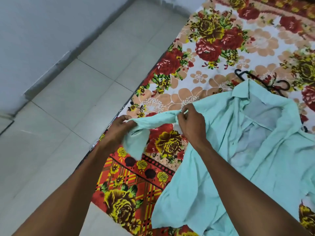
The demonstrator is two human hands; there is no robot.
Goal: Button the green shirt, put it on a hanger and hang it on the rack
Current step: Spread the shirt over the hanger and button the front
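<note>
Green shirt (221, 150) sleeve in both grips (122, 128) (190, 123); black hanger (272, 84) behind collar.

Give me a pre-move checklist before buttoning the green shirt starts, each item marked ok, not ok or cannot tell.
1. Green shirt lies on the floral blanket: ok.
2. Front open, collar spread, nothing visibly buttoned: not ok.
3. Sleeve laid flat: not ok; it is lifted, with the left hand gripping its cuff end and the right hand pinching it nearer the shoulder.
4. Black hanger close by: ok, beside the collar, partly under the shirt.
5. Buttons and buttonholes located: cannot tell.
6. Rack available: cannot tell, not in view.
</note>
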